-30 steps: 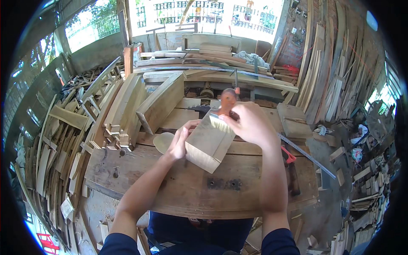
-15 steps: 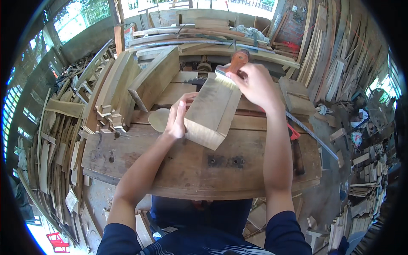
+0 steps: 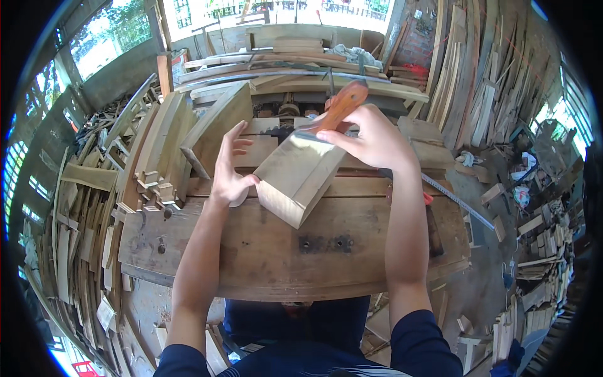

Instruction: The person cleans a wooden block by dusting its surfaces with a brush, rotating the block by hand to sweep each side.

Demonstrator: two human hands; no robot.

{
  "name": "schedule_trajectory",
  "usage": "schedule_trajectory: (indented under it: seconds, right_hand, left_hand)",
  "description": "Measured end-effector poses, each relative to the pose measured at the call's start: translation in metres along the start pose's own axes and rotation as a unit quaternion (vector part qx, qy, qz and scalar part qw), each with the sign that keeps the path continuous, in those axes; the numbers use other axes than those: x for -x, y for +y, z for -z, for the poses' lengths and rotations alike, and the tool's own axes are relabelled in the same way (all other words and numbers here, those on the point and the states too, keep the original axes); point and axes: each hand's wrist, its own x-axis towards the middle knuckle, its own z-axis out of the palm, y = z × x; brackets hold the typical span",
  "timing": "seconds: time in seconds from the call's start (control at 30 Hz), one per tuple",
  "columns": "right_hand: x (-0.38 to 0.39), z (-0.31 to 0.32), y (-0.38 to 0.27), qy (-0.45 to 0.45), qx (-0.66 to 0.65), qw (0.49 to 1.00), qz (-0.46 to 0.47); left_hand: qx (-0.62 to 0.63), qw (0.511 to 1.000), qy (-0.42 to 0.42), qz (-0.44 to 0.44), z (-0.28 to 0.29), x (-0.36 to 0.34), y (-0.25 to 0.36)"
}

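An orange-handled brush (image 3: 338, 115) is held in the grip of the right hand (image 3: 379, 137) above the far end of the wooden box (image 3: 295, 167), which is set on the worktop (image 3: 264, 261); the left hand (image 3: 230, 171) is held open beside it.

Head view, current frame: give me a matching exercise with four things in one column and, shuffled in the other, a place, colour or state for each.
Things
1. brush
2. left hand
3. wooden piece
4. ruler

Places, colours or states
A. pale and box-shaped, between the two hands
B. silvery strip, to the right of the right forearm
C. reddish-brown handle, gripped in the right hand
D. open, with the fingers raised and gripping nothing

Right pairs: 1-C, 2-D, 3-A, 4-B
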Motion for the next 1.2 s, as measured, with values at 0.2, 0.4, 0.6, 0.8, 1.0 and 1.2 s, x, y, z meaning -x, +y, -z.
schedule_trajectory:
  seconds: [0.2,0.4,0.6,0.8,1.0,1.2]
  right_hand:
    - [-0.009,-0.014,0.004,-0.019,0.153,0.984,-0.085]
    - [-0.003,-0.021,-0.044,-0.161,-0.036,0.986,0.012]
    - [-0.006,-0.021,-0.034,-0.046,0.039,0.998,-0.013]
    - [-0.009,-0.037,-0.036,0.007,0.095,0.994,0.046]
    - [0.034,0.003,-0.116,0.007,-0.091,0.970,0.225]
    - [0.087,-0.014,-0.201,0.177,0.106,0.956,0.208]
  left_hand:
    - [-0.052,0.997,0.058,0.029,-0.002,0.007,-0.017]
    - [0.086,0.992,0.034,-0.082,-0.007,-0.009,0.035]
    - [-0.059,0.995,-0.057,-0.059,-0.037,0.008,0.072]
    - [-0.041,0.993,0.105,-0.039,-0.019,0.003,0.054]
    - [-0.014,0.994,0.107,0.023,-0.035,0.008,0.046]
    - [-0.072,0.990,0.123,-0.003,-0.025,0.011,0.048]
